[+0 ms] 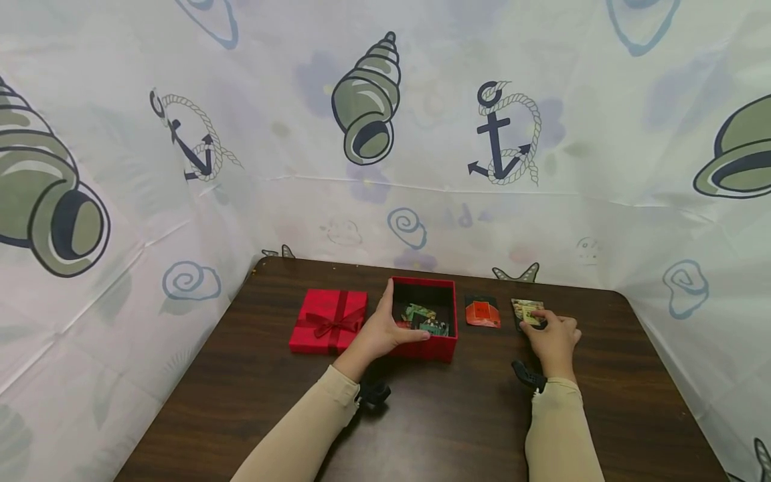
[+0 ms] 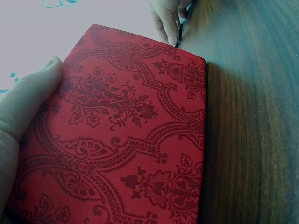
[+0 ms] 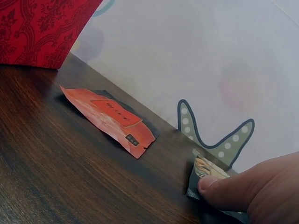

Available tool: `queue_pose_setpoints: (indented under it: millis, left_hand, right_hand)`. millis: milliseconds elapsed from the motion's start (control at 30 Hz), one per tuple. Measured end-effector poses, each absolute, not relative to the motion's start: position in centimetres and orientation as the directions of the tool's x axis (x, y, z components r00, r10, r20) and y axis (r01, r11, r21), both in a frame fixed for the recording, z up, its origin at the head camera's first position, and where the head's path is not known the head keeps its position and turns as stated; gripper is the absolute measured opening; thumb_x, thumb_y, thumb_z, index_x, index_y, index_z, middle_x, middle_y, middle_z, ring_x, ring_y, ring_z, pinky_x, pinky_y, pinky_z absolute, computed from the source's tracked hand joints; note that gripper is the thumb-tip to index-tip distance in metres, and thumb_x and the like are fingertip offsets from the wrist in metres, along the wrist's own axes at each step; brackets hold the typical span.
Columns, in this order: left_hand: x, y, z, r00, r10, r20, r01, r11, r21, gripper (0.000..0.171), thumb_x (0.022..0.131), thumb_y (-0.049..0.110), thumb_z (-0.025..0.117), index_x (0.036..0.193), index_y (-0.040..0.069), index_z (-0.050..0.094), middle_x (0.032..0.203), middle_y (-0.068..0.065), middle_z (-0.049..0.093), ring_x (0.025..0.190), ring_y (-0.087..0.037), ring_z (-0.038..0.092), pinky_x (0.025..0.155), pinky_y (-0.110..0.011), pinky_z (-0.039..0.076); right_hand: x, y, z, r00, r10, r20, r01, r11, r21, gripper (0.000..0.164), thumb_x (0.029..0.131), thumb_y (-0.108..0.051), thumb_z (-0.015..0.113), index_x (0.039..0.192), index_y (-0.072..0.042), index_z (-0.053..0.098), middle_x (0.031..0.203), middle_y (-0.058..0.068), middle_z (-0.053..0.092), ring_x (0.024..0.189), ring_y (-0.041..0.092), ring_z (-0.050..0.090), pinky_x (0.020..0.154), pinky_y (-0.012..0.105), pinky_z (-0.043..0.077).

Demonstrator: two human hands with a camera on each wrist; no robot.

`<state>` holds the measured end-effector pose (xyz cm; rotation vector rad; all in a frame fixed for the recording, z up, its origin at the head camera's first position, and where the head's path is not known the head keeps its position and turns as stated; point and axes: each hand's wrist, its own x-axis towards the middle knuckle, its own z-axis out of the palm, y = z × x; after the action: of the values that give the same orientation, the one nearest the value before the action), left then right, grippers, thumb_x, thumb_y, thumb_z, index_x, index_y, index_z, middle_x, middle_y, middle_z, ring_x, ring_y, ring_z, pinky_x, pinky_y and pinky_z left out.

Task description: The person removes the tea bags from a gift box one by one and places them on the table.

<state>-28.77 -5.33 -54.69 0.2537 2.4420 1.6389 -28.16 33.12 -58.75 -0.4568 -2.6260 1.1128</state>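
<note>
My left hand [image 1: 385,333] holds an open red gift box [image 1: 442,348] at its front left corner, thumb along the front rim and fingers at the left wall. Up close, the box's patterned front wall [image 2: 117,126] fills much of the left wrist view. Inside lie several small green, dark and red packets [image 1: 435,327]. Over to the right, my right hand [image 1: 554,338] pinches a small yellowish and dark sachet [image 1: 525,309] between thumb and fingers, low over the table. An orange-red sachet [image 3: 110,119] lies flat between the box and that hand.
The red box lid [image 1: 322,321] with a dark red ribbon bow lies just left of the box. Brown wood-grain tabletop [image 1: 458,415] runs back to a hanging cloth [image 1: 434,134] printed with shells and anchors.
</note>
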Motion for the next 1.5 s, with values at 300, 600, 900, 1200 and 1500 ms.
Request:
queue_pose_setpoints:
  millis: [300, 600, 900, 1200, 1500]
  left_hand:
    - [-28.7, -5.4, -54.8, -0.967, 0.244, -0.070, 0.027, 0.375, 0.927, 0.144, 0.074, 0.055, 0.098, 0.177, 0.035, -0.002, 0.184, -0.010, 0.015, 0.167, -0.039, 0.023, 0.128, -0.070, 0.033]
    - [-28.6, -5.5, -54.7, -0.968, 0.242, -0.062, 0.035, 0.377, 0.925, 0.143, 0.076, 0.052, 0.098, 0.177, 0.035, -0.002, 0.185, -0.007, 0.014, 0.168, -0.038, 0.023, 0.129, -0.069, 0.032]
    - [-28.6, -5.3, -54.7, -0.968, 0.244, -0.064, 0.034, 0.377, 0.926, 0.144, 0.075, 0.053, 0.098, 0.177, 0.035, -0.002, 0.185, -0.009, 0.014, 0.168, -0.039, 0.022, 0.128, -0.070, 0.033]
    - [-28.9, -5.4, -54.7, -0.966, 0.251, -0.064, 0.037, 0.376, 0.926, 0.145, 0.074, 0.056, 0.098, 0.176, 0.036, -0.002, 0.184, -0.011, 0.015, 0.167, -0.040, 0.024, 0.127, -0.071, 0.033]
    - [-28.8, -5.4, -54.8, -0.967, 0.253, -0.043, 0.058, 0.377, 0.925, 0.144, 0.075, 0.054, 0.098, 0.177, 0.033, -0.002, 0.185, -0.009, 0.014, 0.168, -0.037, 0.022, 0.130, -0.068, 0.032]
  right_hand:
    - [-28.3, 33.0, -59.2, -0.912, 0.404, 0.069, 0.233, 0.649, -0.724, 0.045, 0.103, -0.025, 0.077, 0.140, -0.002, 0.068, 0.149, 0.041, 0.036, 0.136, 0.055, 0.026, 0.105, 0.068, 0.031]
    - [-28.2, 32.8, -59.0, -0.913, 0.400, 0.079, 0.220, 0.646, -0.731, 0.045, 0.102, -0.025, 0.077, 0.140, 0.000, 0.067, 0.148, 0.042, 0.036, 0.135, 0.055, 0.026, 0.104, 0.068, 0.031]
    - [-28.2, 33.1, -59.0, -0.914, 0.401, 0.071, 0.225, 0.643, -0.732, 0.045, 0.103, -0.024, 0.076, 0.140, 0.000, 0.067, 0.149, 0.041, 0.035, 0.135, 0.056, 0.025, 0.104, 0.069, 0.031]
    - [-28.3, 33.3, -59.0, -0.911, 0.407, 0.056, 0.222, 0.603, -0.766, 0.047, 0.104, -0.028, 0.075, 0.140, 0.000, 0.067, 0.152, 0.042, 0.033, 0.139, 0.057, 0.023, 0.108, 0.071, 0.031]
    - [-27.9, 33.3, -56.6, -0.861, 0.462, 0.214, 0.092, 0.556, -0.826, 0.031, 0.107, -0.018, 0.069, 0.125, 0.006, 0.072, 0.126, 0.030, 0.063, 0.126, 0.045, 0.052, 0.099, 0.052, 0.041]
